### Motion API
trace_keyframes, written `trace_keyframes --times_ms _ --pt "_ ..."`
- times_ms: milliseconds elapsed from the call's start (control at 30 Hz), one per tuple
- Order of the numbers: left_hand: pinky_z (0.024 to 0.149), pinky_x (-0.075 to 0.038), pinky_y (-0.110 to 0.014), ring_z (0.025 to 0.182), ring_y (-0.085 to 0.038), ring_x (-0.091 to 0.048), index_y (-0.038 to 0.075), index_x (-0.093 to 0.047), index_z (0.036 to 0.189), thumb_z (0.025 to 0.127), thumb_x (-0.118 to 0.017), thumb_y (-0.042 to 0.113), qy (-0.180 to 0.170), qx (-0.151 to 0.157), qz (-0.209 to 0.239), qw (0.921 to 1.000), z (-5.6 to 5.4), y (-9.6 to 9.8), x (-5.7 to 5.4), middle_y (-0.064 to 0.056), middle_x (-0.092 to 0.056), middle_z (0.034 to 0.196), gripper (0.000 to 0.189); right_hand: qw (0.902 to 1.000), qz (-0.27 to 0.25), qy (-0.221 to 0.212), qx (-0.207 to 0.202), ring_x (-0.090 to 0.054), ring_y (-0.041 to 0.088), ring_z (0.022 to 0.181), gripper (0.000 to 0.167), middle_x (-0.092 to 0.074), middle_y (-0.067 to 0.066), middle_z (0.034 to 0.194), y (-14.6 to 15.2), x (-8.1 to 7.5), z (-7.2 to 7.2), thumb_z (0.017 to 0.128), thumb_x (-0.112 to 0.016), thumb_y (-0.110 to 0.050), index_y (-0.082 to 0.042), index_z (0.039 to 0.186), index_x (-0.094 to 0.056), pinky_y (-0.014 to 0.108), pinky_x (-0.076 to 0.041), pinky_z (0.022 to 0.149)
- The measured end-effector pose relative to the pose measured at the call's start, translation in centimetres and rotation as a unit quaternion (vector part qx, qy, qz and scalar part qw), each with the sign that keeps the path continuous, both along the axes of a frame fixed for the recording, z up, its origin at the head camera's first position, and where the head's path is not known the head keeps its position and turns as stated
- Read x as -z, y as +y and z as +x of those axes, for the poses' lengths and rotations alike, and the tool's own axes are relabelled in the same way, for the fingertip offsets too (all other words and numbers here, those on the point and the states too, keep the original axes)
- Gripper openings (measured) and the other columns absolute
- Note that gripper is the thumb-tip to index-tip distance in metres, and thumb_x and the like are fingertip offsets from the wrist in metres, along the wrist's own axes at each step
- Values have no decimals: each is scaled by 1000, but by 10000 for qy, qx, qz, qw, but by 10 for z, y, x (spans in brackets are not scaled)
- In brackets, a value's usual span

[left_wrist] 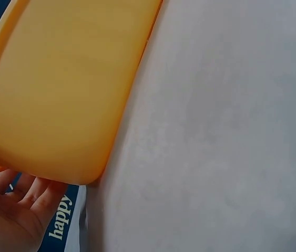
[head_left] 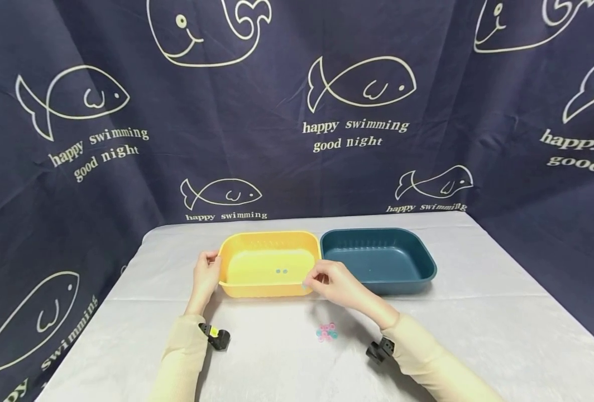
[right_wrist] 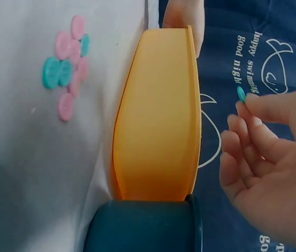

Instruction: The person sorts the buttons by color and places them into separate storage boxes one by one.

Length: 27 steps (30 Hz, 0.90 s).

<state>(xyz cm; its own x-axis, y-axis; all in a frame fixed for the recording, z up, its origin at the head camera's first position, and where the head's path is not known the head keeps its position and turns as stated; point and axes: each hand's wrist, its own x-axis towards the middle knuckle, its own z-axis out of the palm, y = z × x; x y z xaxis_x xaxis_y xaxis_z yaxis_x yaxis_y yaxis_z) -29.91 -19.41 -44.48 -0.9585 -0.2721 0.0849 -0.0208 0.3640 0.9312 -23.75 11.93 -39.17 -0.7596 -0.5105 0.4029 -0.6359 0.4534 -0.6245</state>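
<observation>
My right hand (head_left: pixel 338 283) pinches a small teal button (right_wrist: pixel 241 94) between thumb and fingertips, over the near right corner of the yellow bin (head_left: pixel 264 291). The other fingers of that hand curl loosely below the pinch. At the bin's left end, my left hand (head_left: pixel 206 278) holds the wall by the rim, its fingers against the outside. Two teal buttons (head_left: pixel 281 271) lie on the yellow bin's floor. On the table in front, pink and teal buttons (right_wrist: pixel 65 71) form a small loose pile.
A dark teal bin (head_left: pixel 377 262) stands right beside the yellow one, their rims meeting. Both rest on a table with a pale cloth (head_left: pixel 272 352). A navy curtain (head_left: pixel 287 145) with fish drawings hangs behind and at the sides.
</observation>
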Motion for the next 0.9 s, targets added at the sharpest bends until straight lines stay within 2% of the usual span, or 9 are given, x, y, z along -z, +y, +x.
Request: trace_keyframes --times_ms 267,433,667,900 --pt "92 -43 -43 110 -33 -51 -3 -45 123 96 -40 15 -18 -13 -55 10000 -2 -2 -2 -21 -50 118 32 9968 -375 -186 675 -49 7 66 8 -60 -1 75 -14 -8 -10 86 -66 -14 -9 80 -68 21 -44 61" --pt "90 -44 -42 107 -34 -52 -4 -46 121 95 -40 13 56 -43 -75 9999 -1 1 -1 -22 -51 115 31 9962 -357 -264 753 -51 8 67 9 -63 0 78 -21 -8 -19 87 -64 -16 -10 83 -69 23 -45 64" --pt "89 -46 -44 108 -36 -54 -4 -46 120 96 -41 13 135 -30 -224 9997 -1 3 3 -23 -52 116 30 9951 -348 -397 831 -51 10 63 11 -62 2 76 -33 -5 -33 88 -64 -16 -8 83 -70 24 -44 60" --pt "88 -47 -43 108 -35 -54 -3 -46 121 97 -41 14 138 -28 -95 9999 -2 1 1 -22 -51 117 30 9934 -225 -551 984 -50 10 64 12 -62 2 76 -46 -2 -49 88 -64 -16 -8 81 -70 24 -43 60"
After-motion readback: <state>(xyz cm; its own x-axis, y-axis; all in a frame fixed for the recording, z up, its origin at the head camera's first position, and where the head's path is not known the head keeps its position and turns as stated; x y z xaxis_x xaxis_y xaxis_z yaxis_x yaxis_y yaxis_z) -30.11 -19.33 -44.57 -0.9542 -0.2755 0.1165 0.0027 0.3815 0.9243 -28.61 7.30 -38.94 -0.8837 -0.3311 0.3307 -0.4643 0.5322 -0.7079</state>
